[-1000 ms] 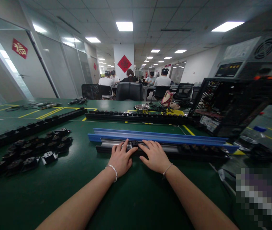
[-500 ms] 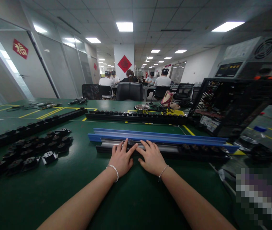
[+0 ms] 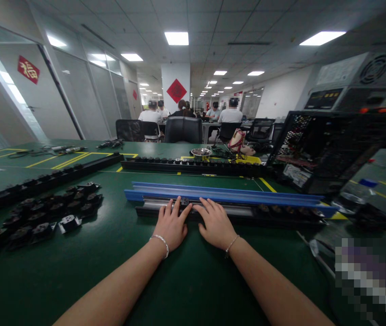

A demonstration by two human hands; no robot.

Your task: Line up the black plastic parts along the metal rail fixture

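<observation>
A long black channel [image 3: 238, 209] with a silvery inside lies across the green table. Both hands rest on it, fingers spread. A small black module [image 3: 185, 201] sits in the channel between my left hand [image 3: 171, 226] and my right hand [image 3: 217, 225]. The left fingertips reach along its left side; the right fingers lie just to its right. The fingers partly cover it, so exact contact is hard to see. More black modules [image 3: 277, 210] fill the channel's right end. Directly behind runs a blue rail [image 3: 220, 194], parallel to the channel.
Loose black modules [image 3: 57, 206] are heaped on the left. Filled black strips lie at the far left [image 3: 43, 181] and behind the blue rail [image 3: 193, 167]. A metal bowl [image 3: 201, 152] stands farther back. An open computer case [image 3: 331, 145] rises at right. People [image 3: 231, 115] sit beyond.
My hands have drawn slightly apart at the index fingers and thumbs, the left one shifting a little to the left. The channel and module look unmoved.
</observation>
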